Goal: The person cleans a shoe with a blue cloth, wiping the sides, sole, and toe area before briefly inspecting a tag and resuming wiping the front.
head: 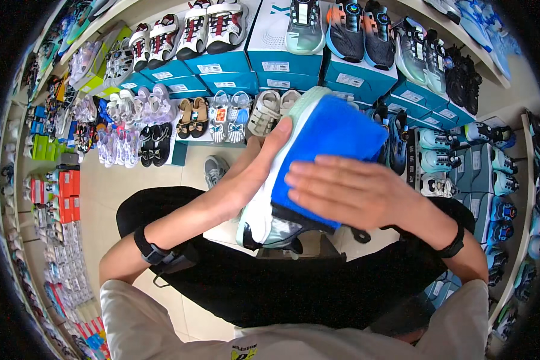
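Observation:
A sneaker (264, 211) with a white and pale-green sole is tipped on its side above my lap. My left hand (263, 164) grips it along the sole, thumb on the sole's edge; most of its fingers are hidden behind the shoe. Over the upper lies a bright blue cloth (326, 135). My right hand (342, 191), slightly blurred, presses flat on this cloth with its fingers together and extended. Black and silvery parts of the upper show below the cloth, near a dark loop (360, 235).
Teal shoeboxes (292, 74) carry sports shoes in front of me. Sandals (192, 118) stand lower at the left. Red boxes (69, 195) are stacked at far left, grey-blue boxes (474, 180) with shoes at right. A grey shoe (215, 170) rests on the tiled floor (108, 180).

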The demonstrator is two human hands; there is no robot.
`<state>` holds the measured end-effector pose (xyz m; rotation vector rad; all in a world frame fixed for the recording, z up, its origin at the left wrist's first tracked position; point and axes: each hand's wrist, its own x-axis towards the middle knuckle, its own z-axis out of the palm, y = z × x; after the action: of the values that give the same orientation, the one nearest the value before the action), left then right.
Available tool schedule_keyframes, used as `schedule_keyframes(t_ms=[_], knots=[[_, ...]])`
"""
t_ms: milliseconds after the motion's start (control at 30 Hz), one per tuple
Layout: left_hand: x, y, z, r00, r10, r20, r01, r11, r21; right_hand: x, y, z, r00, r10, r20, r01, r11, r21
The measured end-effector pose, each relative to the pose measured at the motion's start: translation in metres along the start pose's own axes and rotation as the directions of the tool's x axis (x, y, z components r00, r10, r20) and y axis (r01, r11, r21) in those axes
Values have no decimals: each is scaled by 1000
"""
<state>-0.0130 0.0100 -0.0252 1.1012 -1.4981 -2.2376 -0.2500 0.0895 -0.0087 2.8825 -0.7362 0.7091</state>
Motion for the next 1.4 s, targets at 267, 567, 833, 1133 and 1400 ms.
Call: schedule_keyframes(t_ms=[267,567,833,1133,1400], knots=[[3,9,3,999,9,42,-2,987,-158,4,-5,3,999,27,-24,-26,999,40],[9,0,-8,991,-2,-134,21,990,138,6,-19,17,996,-80,-40,86,980,179],[12,24,8,999,39,18,-33,968,-249,3,36,-15,960,264,-97,-252,960,121],[6,36,9,988,-50,144,105,909,-404,10,14,-16,961,276,-23,-253,907,336],[19,32,5,998,-37,49,54,915,-399,1,51,-24,843,524,-123,-448,809,380]])
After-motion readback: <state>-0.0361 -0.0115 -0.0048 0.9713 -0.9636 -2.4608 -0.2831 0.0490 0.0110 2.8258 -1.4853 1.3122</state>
